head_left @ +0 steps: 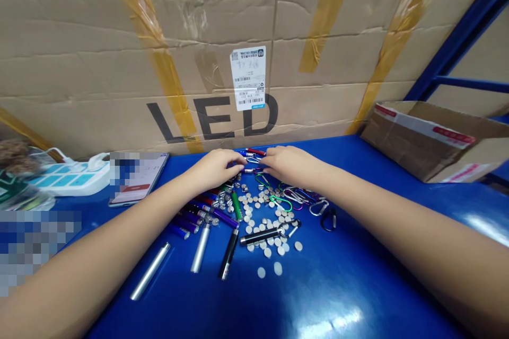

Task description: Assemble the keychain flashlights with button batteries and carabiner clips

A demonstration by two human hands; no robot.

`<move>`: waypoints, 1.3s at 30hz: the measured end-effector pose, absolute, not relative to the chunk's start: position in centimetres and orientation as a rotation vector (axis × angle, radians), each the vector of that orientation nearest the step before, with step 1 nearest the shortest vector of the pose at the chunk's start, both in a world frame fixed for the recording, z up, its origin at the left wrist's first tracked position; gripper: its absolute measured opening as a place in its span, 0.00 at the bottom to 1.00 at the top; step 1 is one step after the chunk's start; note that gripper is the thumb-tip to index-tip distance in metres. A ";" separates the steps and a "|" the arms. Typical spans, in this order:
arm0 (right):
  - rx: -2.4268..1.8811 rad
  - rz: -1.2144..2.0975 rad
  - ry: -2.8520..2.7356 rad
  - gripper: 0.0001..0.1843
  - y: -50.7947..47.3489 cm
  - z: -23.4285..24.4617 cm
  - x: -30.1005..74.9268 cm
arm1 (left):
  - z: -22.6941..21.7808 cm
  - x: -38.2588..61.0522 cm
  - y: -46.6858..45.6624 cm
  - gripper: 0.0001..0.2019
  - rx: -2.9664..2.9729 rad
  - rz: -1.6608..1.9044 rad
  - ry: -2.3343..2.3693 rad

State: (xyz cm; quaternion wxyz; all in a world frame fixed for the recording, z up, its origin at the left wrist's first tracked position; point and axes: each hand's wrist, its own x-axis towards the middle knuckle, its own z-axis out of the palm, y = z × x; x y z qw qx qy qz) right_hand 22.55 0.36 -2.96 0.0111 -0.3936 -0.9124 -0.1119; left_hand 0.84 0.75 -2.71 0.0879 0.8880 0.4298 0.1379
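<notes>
At the far side of the blue table, my left hand (218,168) is closed, its thumb and index finger at one end of a small purple penlight (249,171). The curled fingers of my right hand (287,164) meet its other end. Just beyond lie a red penlight (255,152) and a silver carabiner (253,160), partly hidden by the fingers. Nearer me are many button cells (268,241), coloured carabiners (281,203) and a pile of penlight tubes (194,217). A black penlight (260,236) with a carabiner rests on the cells.
Two silver tubes (151,271) and a black tube (228,254) lie in front. On the left are a phone (153,175) and a white power strip (93,176). An open carton (401,140) stands right. A big cardboard box (310,95) walls the back.
</notes>
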 end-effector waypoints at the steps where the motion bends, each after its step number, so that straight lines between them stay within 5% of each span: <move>1: -1.211 -0.304 -2.846 0.13 -0.1 -2.4 22.6 | -2.1 0.7 0.4 0.11 2.671 0.385 1.256; 7: -1.026 0.141 -2.834 0.08 -4.2 -1.5 22.7 | -0.1 0.4 -3.1 0.08 2.784 0.000 1.097; 39: -1.147 -0.125 -2.800 0.10 -6.2 -3.6 22.3 | 0.4 -3.4 -4.6 0.07 2.848 -0.228 1.349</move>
